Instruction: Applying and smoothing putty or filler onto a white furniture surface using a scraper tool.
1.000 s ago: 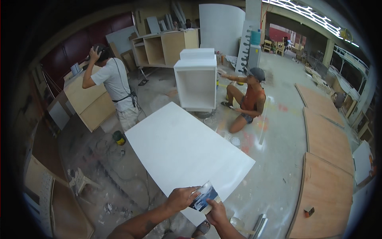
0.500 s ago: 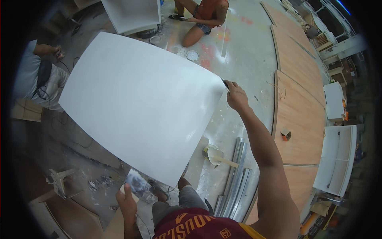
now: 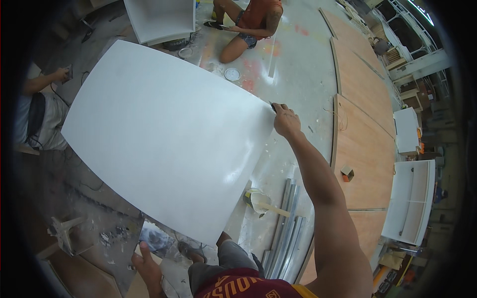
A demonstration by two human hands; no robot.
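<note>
A large white panel (image 3: 164, 134) lies flat and takes up most of the view, its glossy face up. The right hand (image 3: 285, 119) reaches out on a straight arm to the panel's far right corner, its fingers closed on a small dark tool (image 3: 273, 105) pressed against that corner's edge. The left hand (image 3: 146, 265) is low, just off the panel's near edge, its fingers closed on a crumpled sheet of clear plastic (image 3: 156, 238). To the right of the panel, on the dusty floor (image 3: 298, 64), a pot with a stick in it (image 3: 258, 201) stands beside a bundle of metal rails (image 3: 285, 223). Brown boards (image 3: 362, 149) lie further right, with a small block (image 3: 347, 173) on one. Beyond the panel's far edge a person in an orange top (image 3: 253, 20) kneels near a white cabinet (image 3: 159, 20); another person (image 3: 35, 114) crouches at the left.
</note>
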